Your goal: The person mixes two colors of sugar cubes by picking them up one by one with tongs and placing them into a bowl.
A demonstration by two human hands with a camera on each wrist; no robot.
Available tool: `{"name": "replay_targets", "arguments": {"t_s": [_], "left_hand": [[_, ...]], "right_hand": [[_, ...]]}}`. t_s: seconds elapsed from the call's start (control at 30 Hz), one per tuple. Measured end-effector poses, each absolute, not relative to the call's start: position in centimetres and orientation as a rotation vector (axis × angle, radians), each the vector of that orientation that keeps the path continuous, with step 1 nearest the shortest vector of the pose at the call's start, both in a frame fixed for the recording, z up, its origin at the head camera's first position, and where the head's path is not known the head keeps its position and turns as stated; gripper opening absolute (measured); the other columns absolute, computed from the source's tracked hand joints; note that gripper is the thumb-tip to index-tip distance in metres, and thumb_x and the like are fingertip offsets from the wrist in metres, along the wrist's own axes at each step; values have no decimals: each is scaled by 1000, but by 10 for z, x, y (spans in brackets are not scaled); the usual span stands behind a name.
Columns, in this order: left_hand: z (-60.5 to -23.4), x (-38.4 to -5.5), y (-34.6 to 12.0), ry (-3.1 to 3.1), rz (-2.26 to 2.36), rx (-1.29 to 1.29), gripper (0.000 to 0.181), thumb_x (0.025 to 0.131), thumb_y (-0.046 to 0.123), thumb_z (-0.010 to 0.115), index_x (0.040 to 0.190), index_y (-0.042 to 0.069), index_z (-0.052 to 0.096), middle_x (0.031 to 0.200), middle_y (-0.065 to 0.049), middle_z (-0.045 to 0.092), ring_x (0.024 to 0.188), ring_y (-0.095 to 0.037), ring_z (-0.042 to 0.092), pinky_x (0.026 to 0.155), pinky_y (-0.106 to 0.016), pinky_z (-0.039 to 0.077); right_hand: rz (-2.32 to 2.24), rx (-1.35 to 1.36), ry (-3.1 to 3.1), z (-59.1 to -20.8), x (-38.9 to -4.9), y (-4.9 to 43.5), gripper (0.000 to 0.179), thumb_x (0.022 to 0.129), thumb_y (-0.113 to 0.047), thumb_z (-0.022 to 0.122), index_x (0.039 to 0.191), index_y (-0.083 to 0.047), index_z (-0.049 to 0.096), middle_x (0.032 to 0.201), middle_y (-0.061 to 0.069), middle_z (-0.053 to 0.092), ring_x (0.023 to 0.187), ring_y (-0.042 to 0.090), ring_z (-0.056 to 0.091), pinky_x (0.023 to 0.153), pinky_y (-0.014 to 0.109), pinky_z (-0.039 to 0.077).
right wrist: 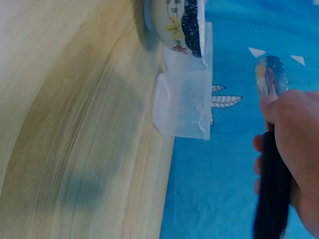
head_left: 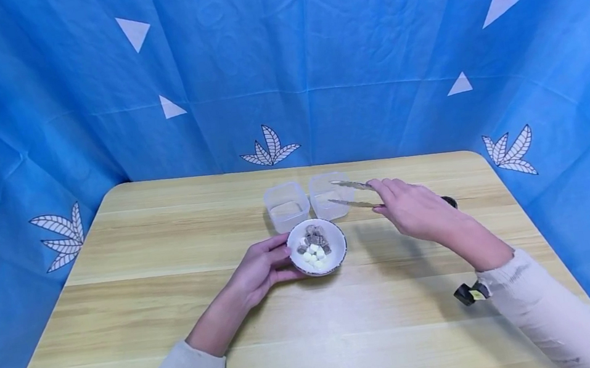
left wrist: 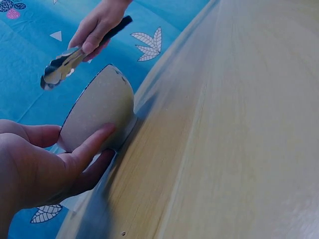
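My left hand (head_left: 263, 269) holds a small bowl (head_left: 339, 243) by its left side, thumb and fingers spread around the wall. Inside the bowl lie several brown pieces (head_left: 316, 238) and several white pieces (head_left: 314, 257). My right hand (head_left: 409, 209) grips a pair of metal tongs (head_left: 356, 204) with a black handle (right wrist: 273, 186). The tongs' two arms stand apart with nothing visible between them, above the right one of two clear plastic containers (head_left: 335, 213). In the right wrist view the bowl (right wrist: 169, 20) shows a yellow flower on its outside.
The left clear plastic container (head_left: 290, 222) stands beside the other, just behind the bowl. Under everything is a wooden table (head_left: 168, 238), and a blue patterned curtain (head_left: 232, 49) hangs along its back and sides.
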State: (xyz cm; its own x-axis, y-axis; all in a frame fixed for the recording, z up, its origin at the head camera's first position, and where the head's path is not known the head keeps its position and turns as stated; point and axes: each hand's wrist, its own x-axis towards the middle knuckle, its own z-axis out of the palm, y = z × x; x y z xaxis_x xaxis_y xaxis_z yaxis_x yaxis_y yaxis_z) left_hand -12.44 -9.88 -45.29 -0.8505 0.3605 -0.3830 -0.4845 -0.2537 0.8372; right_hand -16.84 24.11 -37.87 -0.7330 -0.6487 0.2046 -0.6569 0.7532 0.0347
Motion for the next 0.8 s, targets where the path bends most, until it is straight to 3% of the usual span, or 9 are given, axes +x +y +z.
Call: {"name": "replay_targets", "arguments": {"t_s": [0.1, 0.2, 0.47, 0.63, 0.8], "left_hand": [[-453, -125, -98, 1482, 2129, -154, 57, 104, -2, 47, 159, -2, 34, 163, -23, 34, 144, -46, 46, 104, -56, 59], [-452, -125, -98, 1478, 2127, -155, 57, 104, -2, 47, 159, -1, 33, 164, -23, 34, 144, -46, 45, 104, -57, 58], [-451, -126, -98, 1473, 2125, -175, 58, 104, -2, 48, 160, -1, 33, 164, -22, 34, 145, -45, 45, 105, -58, 57], [-451, -126, -99, 1482, 2118, -177, 57, 104, -1, 48, 159, 0, 34, 164, -22, 35, 144, -44, 46, 105, -58, 57], [-451, -125, -99, 1486, 2118, -174, 56, 104, -1, 48, 159, 0, 35, 163, -22, 35, 144, -45, 46, 105, -57, 58]], "right_hand": [[198, 939, -2904, -377, -168, 249, 50, 105, -21, 60, 146, -1, 41, 110, 16, 66, 99, 30, 64, 84, 49, 62], [281, 881, -2959, -378, -170, 259, 54, 104, -22, 63, 148, 0, 40, 116, 20, 68, 105, 34, 68, 91, 53, 62], [279, 810, -2931, -390, -177, 290, 50, 95, -30, 76, 130, 0, 57, 107, 19, 76, 83, 30, 73, 70, 51, 64], [255, 744, -2973, -396, -180, 304, 52, 92, -31, 79, 126, 2, 61, 96, 18, 75, 74, 29, 69, 64, 52, 60], [241, 715, -2957, -406, -184, 316, 55, 89, -31, 80, 127, 5, 62, 98, 23, 69, 75, 30, 65, 69, 56, 60]]}}
